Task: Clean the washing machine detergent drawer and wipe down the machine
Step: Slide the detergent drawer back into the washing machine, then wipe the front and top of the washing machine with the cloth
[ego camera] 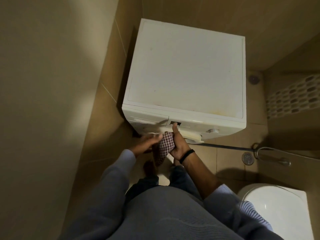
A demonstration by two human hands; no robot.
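Now my right hand [177, 145] grips the checked cloth [166, 144] in the middle of the frame, thumb up. My left hand [147, 142] is flat, fingers straight, against the cloth. The detergent drawer [147, 118] sits just above, on the washing machine's [187, 70] front. I should bunch the cloth small so it fits inside.

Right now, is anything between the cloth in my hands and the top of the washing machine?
Nothing visible is. The right hand grips the checked cloth just in front of the control panel, the left hand beside it, and the washing machine top holds no objects, only a yellowish stain near its front edge.
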